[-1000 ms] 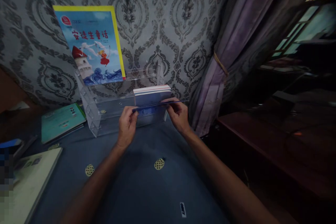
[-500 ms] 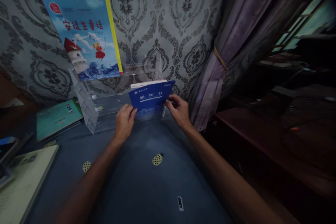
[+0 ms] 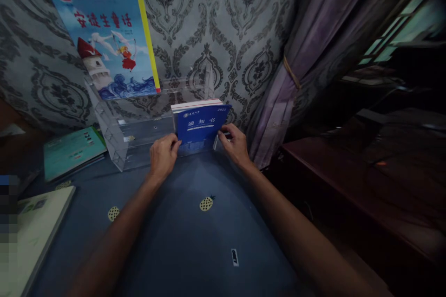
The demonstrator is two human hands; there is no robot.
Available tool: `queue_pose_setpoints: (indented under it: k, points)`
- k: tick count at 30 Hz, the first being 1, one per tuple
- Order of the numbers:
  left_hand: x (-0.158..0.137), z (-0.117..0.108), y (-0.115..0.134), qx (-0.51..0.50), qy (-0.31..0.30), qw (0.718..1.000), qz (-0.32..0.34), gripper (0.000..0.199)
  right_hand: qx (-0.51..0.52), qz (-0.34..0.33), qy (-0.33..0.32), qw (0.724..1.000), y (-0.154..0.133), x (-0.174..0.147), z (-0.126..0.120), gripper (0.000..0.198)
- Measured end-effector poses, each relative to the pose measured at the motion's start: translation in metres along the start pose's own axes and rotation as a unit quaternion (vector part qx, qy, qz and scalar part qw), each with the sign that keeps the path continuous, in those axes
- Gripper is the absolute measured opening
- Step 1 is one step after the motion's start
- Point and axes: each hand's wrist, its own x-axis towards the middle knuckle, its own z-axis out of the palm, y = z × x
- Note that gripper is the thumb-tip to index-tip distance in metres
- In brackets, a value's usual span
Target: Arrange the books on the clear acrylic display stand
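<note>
A blue booklet (image 3: 200, 127) with white lettering and "2022" on its cover stands nearly upright at the right part of a clear plastic rack (image 3: 139, 151). White page edges of booklets behind it show above its top. My left hand (image 3: 163, 154) is closed at the booklet's lower left edge, thumb against the cover. On the opposite edge, my right hand (image 3: 235, 145) pinches the booklet with thumb and fingers. A picture book (image 3: 104, 32) with a yellow border and a castle on its cover stands in the rack's upper left.
Green books (image 3: 73, 153) lie left of the rack on the blue tabletop (image 3: 195, 250). A pale book (image 3: 45, 222) is at the near left. Patterned wallpaper (image 3: 195, 18) rises behind, with a tied purple curtain (image 3: 278, 88) and a dark red surface (image 3: 331, 176) to the right.
The booklet has straightened from a tilt and sits more squarely against the pages behind it. Both hands stay at its sides. The whole view has shifted slightly.
</note>
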Motion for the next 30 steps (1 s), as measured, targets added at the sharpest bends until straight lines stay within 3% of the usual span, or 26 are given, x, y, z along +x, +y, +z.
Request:
queue_pose_setpoints:
  k: [11, 24, 30]
  points:
    - [0.0, -0.005, 0.008, 0.036, -0.033, 0.995, -0.087, 0.013, -0.026, -0.022, -0.009, 0.999, 0.008, -0.003, 0.004, 0.01]
    - [-0.001, 0.0, 0.004, 0.063, -0.03, 0.997, -0.039, 0.018, -0.057, -0.02, -0.032, 0.998, 0.013, -0.007, 0.003, 0.015]
    - [-0.001, 0.0, 0.0, -0.008, -0.022, 1.0, 0.018, 0.014, -0.048, -0.005, -0.032, 0.998, 0.009, -0.009, 0.002, 0.015]
